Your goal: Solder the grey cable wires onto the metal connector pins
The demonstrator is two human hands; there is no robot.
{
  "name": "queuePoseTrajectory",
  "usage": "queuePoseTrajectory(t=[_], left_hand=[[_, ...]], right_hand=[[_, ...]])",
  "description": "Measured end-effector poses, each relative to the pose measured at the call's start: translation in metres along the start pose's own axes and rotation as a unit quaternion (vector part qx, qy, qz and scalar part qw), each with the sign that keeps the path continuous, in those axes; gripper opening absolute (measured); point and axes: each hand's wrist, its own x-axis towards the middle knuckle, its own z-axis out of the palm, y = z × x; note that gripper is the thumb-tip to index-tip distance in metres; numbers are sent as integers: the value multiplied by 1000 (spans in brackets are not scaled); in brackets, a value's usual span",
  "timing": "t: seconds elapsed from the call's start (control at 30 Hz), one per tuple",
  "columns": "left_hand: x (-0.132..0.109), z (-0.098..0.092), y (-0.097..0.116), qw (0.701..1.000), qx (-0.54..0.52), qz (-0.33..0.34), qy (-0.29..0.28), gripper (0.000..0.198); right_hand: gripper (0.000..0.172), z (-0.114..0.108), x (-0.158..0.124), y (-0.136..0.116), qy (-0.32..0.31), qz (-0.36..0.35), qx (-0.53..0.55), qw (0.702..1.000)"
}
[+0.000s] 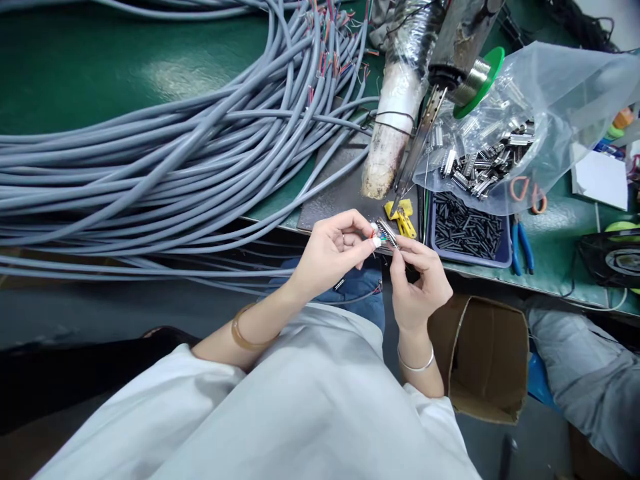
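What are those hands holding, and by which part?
The right hand pinches a multi-pin metal connector by its right-hand end; the left hand pinches thin coloured wires close to the connector.

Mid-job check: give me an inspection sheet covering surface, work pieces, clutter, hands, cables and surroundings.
Surface: green table, partly covered by a dark mat.
Work pieces: small metal connector beside coloured wires; any joint is too small to tell. More connectors lie in a clear bag.
Clutter: soldering iron pointing down near a yellow piece; tray of black tubes.
Hands: left pinches the wires; right grips the connector.
Cables: grey cables heaped at left, some beyond the table edge.
Surroundings: cardboard box below the table, right side.
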Motion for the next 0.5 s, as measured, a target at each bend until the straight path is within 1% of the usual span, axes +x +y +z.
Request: queuePoseTrajectory(t=[0.13,0.3,0.5], left_hand=[[5,6,-3,998,35,32,33,21],[11,12,-1,990,73,91,73,14],[13,14,1,986,102,100,91,12]], right_hand=[[19,3,7,4,8,-43,-50,998],[20,5,16,5,7,-46,-28,999],[20,8,21,7,11,-47,-17,999]])
